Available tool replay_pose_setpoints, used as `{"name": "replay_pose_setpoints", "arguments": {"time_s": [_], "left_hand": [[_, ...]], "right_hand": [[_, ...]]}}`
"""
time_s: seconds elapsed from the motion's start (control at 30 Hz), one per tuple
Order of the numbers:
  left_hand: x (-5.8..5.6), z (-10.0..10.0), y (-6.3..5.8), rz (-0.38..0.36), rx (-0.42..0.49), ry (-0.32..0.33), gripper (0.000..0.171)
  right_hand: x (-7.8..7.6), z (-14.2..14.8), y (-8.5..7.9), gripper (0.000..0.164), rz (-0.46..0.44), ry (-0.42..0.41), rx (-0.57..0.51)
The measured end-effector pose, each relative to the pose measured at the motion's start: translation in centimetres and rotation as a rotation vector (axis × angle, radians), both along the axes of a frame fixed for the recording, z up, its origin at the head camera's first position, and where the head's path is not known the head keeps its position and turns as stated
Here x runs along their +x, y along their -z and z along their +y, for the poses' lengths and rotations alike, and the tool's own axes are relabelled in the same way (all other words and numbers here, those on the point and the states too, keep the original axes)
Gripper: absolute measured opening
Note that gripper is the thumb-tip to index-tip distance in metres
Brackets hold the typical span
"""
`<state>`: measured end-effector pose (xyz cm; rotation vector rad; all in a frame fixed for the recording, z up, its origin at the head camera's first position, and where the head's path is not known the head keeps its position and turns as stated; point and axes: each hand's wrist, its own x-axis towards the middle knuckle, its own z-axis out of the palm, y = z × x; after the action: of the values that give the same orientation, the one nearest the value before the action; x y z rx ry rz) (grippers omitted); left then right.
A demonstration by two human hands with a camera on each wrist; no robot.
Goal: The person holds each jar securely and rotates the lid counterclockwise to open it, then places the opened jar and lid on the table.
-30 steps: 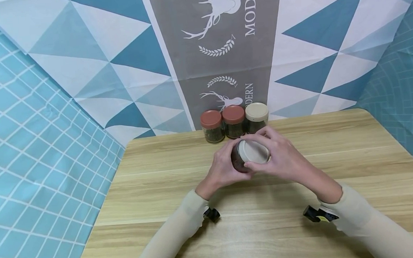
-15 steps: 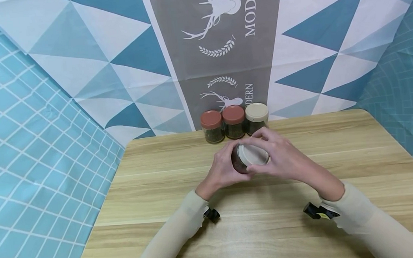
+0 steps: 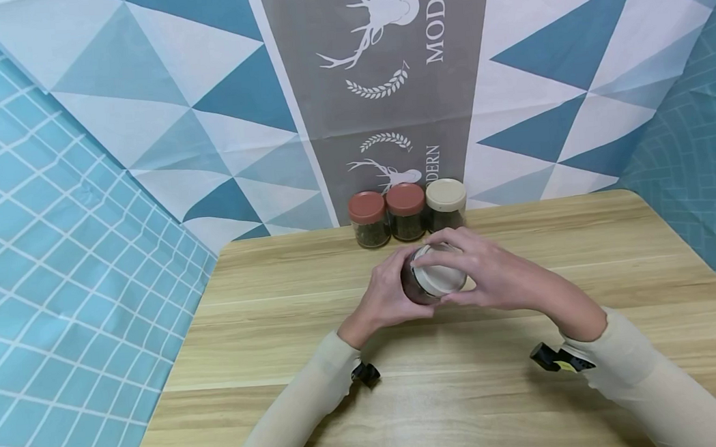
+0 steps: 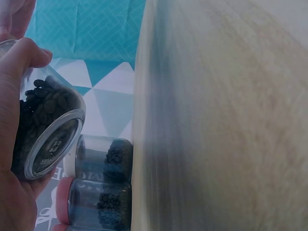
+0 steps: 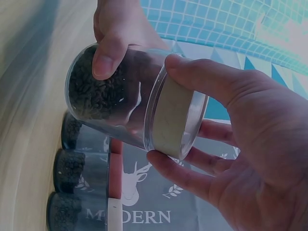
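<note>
I have a clear glass jar [image 5: 132,98] held up above the surface [image 3: 455,409], tilted, with dark bean-like pieces [image 4: 48,103] slumped inside it. Its cream lid [image 5: 173,115] sits on its mouth. The left hand [image 3: 387,291] is curled round the jar's body, its thumb pressed to the glass. I see the right hand [image 3: 493,271] bent round the lid, thumb on one side of the rim and fingers spread about the other.

Along the far edge of the surface, two red-lidded jars [image 3: 368,217] and a cream-lidded jar [image 3: 446,204] stand in a close row, part filled with dark contents, the cream one at the right end.

Pale sleeves [image 3: 301,405] reach in over the near side of the surface. Behind the surface I get a grey panel [image 3: 338,105] printed with white deer heads [image 3: 390,6]; blue tiled cloth [image 3: 59,269] lines its left side.
</note>
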<state>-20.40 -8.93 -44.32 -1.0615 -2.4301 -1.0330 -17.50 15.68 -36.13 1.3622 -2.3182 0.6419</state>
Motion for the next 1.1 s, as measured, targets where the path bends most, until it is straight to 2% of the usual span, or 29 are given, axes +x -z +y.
{"name": "replay_pose_setpoints", "arguments": {"time_s": [0.17, 0.33, 0.47, 0.63, 0.9, 1.1], "left_hand": [[0.1, 0.0, 0.0, -0.002, -0.005, -0.001, 0.102], [0.0, 0.0, 0.1, 0.011, 0.007, 0.002, 0.099], [0.0, 0.0, 0.2, 0.018, 0.012, -0.021, 0.096], [0.0, -0.1, 0.2, 0.009, 0.010, -0.038, 0.100], [0.0, -0.1, 0.1, 0.010, 0.018, -0.026, 0.102], [0.2, -0.2, 0.0, 0.018, -0.003, -0.048, 0.102]], "right_hand": [[0.0, 0.0, 0.0, 0.073, -0.011, 0.001, -0.007], [0.3, 0.1, -0.1, 0.082, -0.084, 0.024, -0.006], [0.6, 0.1, -0.4, 0.090, -0.165, 0.081, -0.025], [0.8, -0.1, -0.7, 0.091, -0.202, 0.166, -0.076], [0.8, -0.7, -0.6, 0.081, -0.227, 0.261, -0.131], [1.1, -1.5, -0.2, 0.072, -0.206, 0.289, -0.091]]}}
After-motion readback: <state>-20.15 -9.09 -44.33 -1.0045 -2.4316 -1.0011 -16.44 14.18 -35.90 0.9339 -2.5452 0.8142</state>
